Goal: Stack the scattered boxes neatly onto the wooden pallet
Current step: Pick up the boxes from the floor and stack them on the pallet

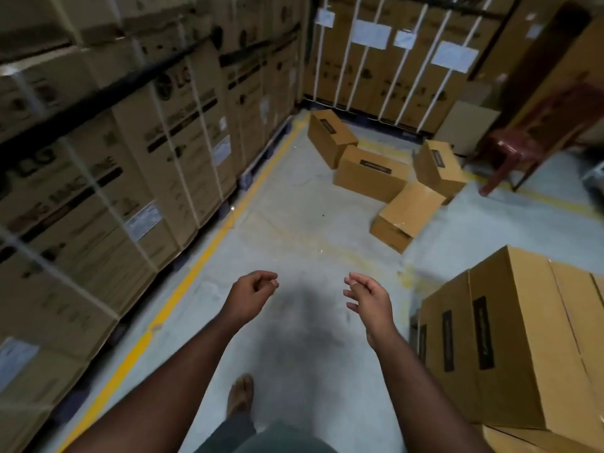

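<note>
Several plain brown cardboard boxes lie scattered on the grey floor ahead: one at the far corner [330,135], one lying flat [371,173], one tilted upright [439,168] and one tipped on its side nearest me [407,217]. A neat stack of like boxes [510,341] stands at my right; the pallet under it is hidden. My left hand [251,295] and my right hand [367,297] hang in front of me over the floor, fingers loosely curled, holding nothing, well short of the scattered boxes.
Tall strapped appliance cartons [114,158] wall the left side behind a yellow floor line [209,246]. More strapped cartons [385,60] close the far end. A dark red plastic chair [523,148] stands at the far right. My foot [242,393] shows below.
</note>
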`<state>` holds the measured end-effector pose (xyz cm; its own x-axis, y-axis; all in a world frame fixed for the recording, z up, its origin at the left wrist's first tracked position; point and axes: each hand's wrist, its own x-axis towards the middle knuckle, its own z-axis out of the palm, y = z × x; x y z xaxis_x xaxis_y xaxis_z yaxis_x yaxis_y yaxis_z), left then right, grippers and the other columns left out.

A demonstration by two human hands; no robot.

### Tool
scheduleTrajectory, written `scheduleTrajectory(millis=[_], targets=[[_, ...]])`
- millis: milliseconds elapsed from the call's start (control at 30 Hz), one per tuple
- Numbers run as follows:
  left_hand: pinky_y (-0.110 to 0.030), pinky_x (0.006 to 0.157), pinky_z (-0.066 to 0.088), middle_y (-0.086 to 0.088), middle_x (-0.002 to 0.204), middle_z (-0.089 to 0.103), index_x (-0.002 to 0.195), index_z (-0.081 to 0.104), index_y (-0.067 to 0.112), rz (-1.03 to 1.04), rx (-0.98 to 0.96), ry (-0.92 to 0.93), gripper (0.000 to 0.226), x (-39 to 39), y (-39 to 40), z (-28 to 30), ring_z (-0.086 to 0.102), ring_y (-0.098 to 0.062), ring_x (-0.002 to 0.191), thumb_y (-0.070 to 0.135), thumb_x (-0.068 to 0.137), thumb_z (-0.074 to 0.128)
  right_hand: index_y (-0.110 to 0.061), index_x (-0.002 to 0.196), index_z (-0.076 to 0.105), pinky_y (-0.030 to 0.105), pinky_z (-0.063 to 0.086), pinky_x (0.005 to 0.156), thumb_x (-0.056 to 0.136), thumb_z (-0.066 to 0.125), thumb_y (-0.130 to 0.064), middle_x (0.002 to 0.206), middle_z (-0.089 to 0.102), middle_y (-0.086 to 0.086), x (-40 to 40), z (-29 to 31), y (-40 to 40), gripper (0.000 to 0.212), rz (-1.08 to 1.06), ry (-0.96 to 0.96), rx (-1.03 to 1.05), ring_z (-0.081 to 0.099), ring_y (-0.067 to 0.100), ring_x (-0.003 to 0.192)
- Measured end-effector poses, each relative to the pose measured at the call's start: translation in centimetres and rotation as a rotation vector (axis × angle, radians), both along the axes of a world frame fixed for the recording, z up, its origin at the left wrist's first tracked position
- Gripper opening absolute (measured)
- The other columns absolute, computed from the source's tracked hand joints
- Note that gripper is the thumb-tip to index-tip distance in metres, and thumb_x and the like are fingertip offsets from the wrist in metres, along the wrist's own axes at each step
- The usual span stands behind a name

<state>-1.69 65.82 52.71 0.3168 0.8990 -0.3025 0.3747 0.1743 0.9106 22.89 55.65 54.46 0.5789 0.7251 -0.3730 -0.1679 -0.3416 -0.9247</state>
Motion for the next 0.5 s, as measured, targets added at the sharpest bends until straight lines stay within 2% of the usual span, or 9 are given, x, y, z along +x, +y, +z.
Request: scheduleTrajectory(millis=[133, 233, 400, 500], targets=[[-0.041, 0.094, 0.058, -0.005, 0.104, 0.078, 0.117, 0.074, 0.016, -0.162, -0.002, 0.030, 0.022, 6.3, 9.6, 0.8, 0.074, -0.020, 0.098, 0.022, 0.097, 0.070, -0.023, 0.111, 0.071, 0.041, 0.059, 0.088, 0.104, 0.063, -0.017, 0.114, 0.075, 0.002, 3.8, 1.1, 5.8, 0.012, -0.128, 0.013, -0.013, 0.073, 0.023, 0.104], [-0.031, 0.086, 0.058, -0.004, 0.106, 0.077, 0.120, 0.073, 0.014, -0.266, -0.002, 0.019, 0.023, 12.5, 15.1, 1.1, 0.075, -0.013, 0.093, 0.020, 0.098, 0.069, -0.018, 0.116, 0.071, 0.042, 0.058, 0.089, 0.103, 0.064, -0.018, 0.116, 0.075, 0.005, 8.0, 1.2, 9.5, 0.015, -0.244, 0.035, -0.007, 0.072, 0.024, 0.105], [-0.024, 0.080, 0.055, -0.012, 0.105, 0.076, 0.120, 0.072, 0.005, -0.381, -0.002, 0.030, 0.023, 24.4, 23.4, -0.8, 0.074, -0.025, 0.095, 0.013, 0.099, 0.068, -0.015, 0.120, 0.070, 0.047, 0.057, 0.095, 0.103, 0.064, -0.018, 0.119, 0.074, 0.007, 17.3, -0.7, 16.6, 0.018, -0.337, 0.085, -0.008, 0.071, 0.026, 0.109], [-0.023, 0.079, 0.054, -0.012, 0.106, 0.076, 0.121, 0.072, 0.005, -0.392, -0.008, 0.043, 0.024, 31.6, 28.2, -2.1, 0.074, -0.026, 0.097, 0.013, 0.099, 0.067, -0.017, 0.116, 0.070, 0.047, 0.056, 0.096, 0.104, 0.063, -0.018, 0.119, 0.074, 0.006, 24.3, -2.4, 21.3, 0.014, -0.365, 0.116, -0.010, 0.070, 0.026, 0.107]])
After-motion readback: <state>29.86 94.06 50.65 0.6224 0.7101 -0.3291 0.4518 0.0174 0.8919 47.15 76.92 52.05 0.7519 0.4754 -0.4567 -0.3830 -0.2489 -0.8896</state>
